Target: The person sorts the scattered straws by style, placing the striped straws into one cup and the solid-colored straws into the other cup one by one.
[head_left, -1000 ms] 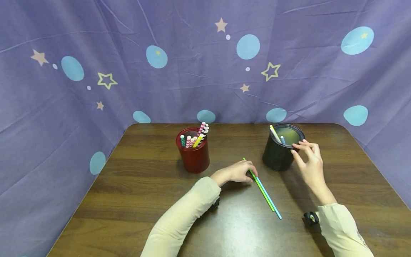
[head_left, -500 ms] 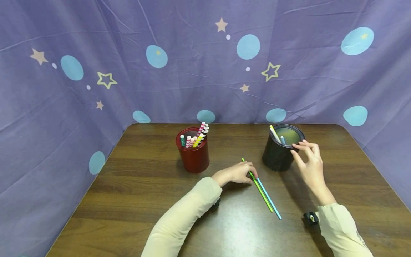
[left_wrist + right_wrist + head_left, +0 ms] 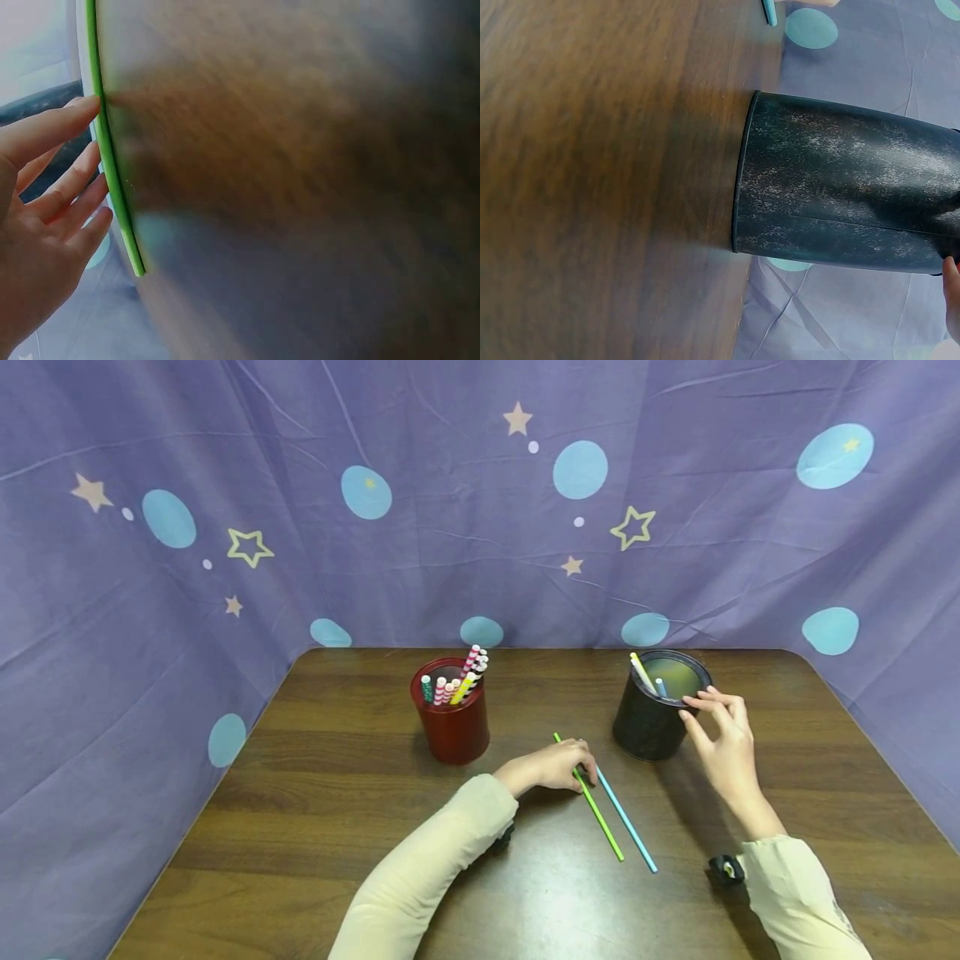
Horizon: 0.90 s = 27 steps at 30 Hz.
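Observation:
A green straw [image 3: 600, 814] lies on the table between the thumb and the other fingers of my left hand [image 3: 555, 766]. In the left wrist view, the thumb touches the green straw and the other fingers are spread beside it. Next to it lies a blue straw [image 3: 628, 820], its far end at the index fingertip. My right hand [image 3: 726, 743] holds the rim of a black can [image 3: 648, 727], the thumb against its outside. The can stands upright with a pale yellow straw [image 3: 641, 672] and a blue one inside. The right wrist view shows the can's side and one fingertip.
A red can [image 3: 457, 735] stands to the left, holding several patterned straws [image 3: 450, 692]. A purple curtain [image 3: 480, 527] hangs behind the wooden table [image 3: 300, 818]. A small black device [image 3: 726, 868] sits at the right cuff.
The green straw has shifted left, widening the gap from the blue straw, which lies almost where it was. My left fingers have moved slightly; the right hand and black can look unmoved.

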Each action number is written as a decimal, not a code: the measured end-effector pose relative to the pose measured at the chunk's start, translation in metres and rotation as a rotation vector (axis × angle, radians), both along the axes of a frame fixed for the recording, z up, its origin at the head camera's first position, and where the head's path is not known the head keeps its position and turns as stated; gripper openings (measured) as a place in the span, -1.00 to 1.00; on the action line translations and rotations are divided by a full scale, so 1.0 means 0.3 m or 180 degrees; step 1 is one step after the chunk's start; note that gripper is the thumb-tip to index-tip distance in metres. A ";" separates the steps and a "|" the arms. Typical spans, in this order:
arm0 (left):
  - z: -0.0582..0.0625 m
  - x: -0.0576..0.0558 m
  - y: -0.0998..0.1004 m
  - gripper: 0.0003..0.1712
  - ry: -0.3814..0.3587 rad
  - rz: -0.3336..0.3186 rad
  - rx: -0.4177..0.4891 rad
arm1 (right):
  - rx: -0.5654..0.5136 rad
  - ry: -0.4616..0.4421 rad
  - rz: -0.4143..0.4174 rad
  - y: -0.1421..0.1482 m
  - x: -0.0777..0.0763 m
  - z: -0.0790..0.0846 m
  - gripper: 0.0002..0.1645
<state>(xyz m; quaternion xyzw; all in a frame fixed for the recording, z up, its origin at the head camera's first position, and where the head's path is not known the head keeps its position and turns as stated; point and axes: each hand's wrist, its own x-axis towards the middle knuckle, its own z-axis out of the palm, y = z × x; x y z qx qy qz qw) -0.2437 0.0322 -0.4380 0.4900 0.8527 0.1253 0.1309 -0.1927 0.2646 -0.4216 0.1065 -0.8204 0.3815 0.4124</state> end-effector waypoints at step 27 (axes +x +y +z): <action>-0.008 0.027 0.003 -0.89 0.0191 0.0090 -0.0421 | 0.0003 -0.0012 -0.0006 -0.002 0.001 0.003 -0.69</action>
